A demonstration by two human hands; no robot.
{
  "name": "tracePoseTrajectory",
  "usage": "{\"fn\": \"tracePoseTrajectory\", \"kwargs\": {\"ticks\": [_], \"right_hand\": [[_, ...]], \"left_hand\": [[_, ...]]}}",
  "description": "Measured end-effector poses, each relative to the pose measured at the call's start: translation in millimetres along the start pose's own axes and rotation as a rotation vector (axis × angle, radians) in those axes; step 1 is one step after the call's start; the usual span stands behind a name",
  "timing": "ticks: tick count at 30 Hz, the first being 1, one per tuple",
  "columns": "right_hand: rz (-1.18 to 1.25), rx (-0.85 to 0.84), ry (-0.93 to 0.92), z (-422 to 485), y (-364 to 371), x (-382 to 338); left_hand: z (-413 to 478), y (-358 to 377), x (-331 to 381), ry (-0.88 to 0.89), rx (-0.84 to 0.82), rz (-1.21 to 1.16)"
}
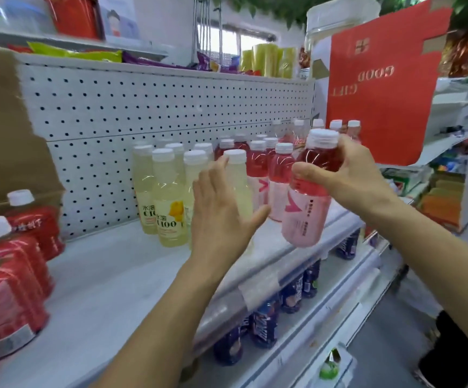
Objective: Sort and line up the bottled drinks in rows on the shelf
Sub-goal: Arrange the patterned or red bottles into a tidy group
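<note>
My right hand (347, 177) grips a pink drink bottle (307, 211) with a white cap, tilted and lifted above the front edge of the white shelf (109, 275). My left hand (221, 217) reaches with straight fingers against a pale yellow bottle (237, 180) standing at the front of a group of yellow bottles (165, 197). Right of it, several pink and red bottles (263, 169) stand in rows toward the back. The lower part of the yellow bottle is hidden behind my left hand.
Red-labelled tea bottles (17, 253) stand at the shelf's left end, by a cardboard box (0, 130). A pegboard back panel (157, 107) closes the shelf. Dark blue bottles (266, 323) fill the shelf below. A red gift box (381, 91) overhangs at the right.
</note>
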State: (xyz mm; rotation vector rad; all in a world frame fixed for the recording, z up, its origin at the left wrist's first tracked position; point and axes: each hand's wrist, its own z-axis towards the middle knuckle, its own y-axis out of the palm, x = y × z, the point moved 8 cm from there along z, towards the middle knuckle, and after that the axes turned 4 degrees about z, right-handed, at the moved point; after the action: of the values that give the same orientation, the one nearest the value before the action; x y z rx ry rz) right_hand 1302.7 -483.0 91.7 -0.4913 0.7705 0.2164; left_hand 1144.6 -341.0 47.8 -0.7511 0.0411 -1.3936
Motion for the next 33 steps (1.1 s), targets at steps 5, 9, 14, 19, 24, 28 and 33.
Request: {"fn": "tracePoseTrajectory", "kwargs": {"ticks": [5,9,14,19,24,28,33], "right_hand": [[-0.019,-0.048,0.0,62,0,62],[-0.051,-0.144,0.036,89,12,108],[0.032,-0.181,0.011,101,19,135],[0.083,-0.213,0.013,113,26,150],[0.171,-0.245,0.023,112,33,158],[0.176,-0.294,0.051,108,39,166],[0.113,-0.193,0.015,95,38,158]], "left_hand": [[8,32,-20,-0.137,0.206,0.345],[7,52,-35,-0.316,0.201,0.39],[3,59,-48,-0.415,0.257,0.427],[6,63,-56,-0.443,0.296,0.49],[6,62,-59,-0.452,0.31,0.578],[1,63,-58,-0.479,0.246,0.626],[-7,60,-56,-0.497,0.169,0.569]]}}
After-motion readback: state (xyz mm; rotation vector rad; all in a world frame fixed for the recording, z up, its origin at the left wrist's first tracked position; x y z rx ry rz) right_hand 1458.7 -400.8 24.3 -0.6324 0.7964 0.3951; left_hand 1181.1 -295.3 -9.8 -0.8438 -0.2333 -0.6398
